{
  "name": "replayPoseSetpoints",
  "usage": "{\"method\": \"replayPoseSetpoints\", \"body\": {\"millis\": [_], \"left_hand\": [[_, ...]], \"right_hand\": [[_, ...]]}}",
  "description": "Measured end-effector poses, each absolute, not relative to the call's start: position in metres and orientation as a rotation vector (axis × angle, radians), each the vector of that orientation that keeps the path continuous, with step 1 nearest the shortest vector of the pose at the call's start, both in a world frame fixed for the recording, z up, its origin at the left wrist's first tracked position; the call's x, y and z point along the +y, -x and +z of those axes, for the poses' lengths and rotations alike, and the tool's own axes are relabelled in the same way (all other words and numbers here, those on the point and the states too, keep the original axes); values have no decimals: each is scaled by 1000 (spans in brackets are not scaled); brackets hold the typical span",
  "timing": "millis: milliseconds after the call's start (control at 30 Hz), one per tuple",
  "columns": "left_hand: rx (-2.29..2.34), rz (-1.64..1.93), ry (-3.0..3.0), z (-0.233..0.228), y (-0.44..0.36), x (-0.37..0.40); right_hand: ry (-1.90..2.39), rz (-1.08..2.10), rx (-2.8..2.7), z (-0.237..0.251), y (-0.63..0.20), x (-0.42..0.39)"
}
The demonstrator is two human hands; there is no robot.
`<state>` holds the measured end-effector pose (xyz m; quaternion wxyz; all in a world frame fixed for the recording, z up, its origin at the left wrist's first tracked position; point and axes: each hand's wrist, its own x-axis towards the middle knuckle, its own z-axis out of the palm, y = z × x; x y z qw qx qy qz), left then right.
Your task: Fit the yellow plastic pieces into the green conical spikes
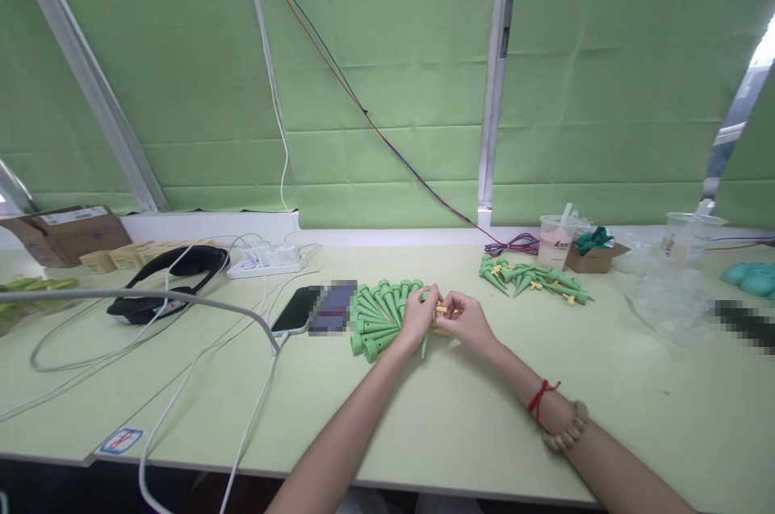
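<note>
A fan of green plastic spikes (376, 319), hollow and cone-shaped, lies on the table beside my left hand. My left hand (420, 317) is closed around one green spike (425, 348), whose pointed end shows below the fingers. Against it, my right hand (467, 323) pinches a small yellow plastic piece (441, 309). Whether this piece is seated in the spike is hidden by the fingers. More yellow pieces lie partly covered under my hands. To the right, a second pile of green spikes (545, 282) has yellow pieces among them.
Left of the spikes lie a phone (298, 310) and a blurred dark rectangle (333, 307). White cables run from a power strip (266, 261) past a black headset (169, 284). Drink cups (555, 244), a small cardboard box (596, 257) and clear plastic bags (663, 300) stand at right.
</note>
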<state>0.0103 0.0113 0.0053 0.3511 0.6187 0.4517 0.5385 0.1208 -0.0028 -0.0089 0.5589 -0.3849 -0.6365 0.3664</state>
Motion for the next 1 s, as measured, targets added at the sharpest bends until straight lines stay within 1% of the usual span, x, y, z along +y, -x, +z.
{"method": "replayPoseSetpoints", "body": {"millis": [200,300,367,500,567,733,900,1000], "left_hand": [[1227,1405,-1587,2,-7,15],[1241,1461,-1555,3,-4,18],[1231,1500,-1532,5,-3,17],[1185,1543,-1553,9,-4,14],[1146,1541,-1628,10,-4,13],[1074,1453,-1775,11,-3,13],[1041,1306,-1685,15,-2,9],[977,1237,-1670,17,-3,5]], "right_hand": [[898,619,-1628,-7,-125,-6],[954,637,-1596,-8,-122,-7],[1003,794,-1500,-7,-119,-7],[1072,1359,-1188,-3,-117,-3],[1080,1570,-1091,-2,-118,-1],[925,1853,-1008,0,-128,-2],[772,2127,-1016,0,-140,-2],[739,2227,-1030,0,-146,0]]}}
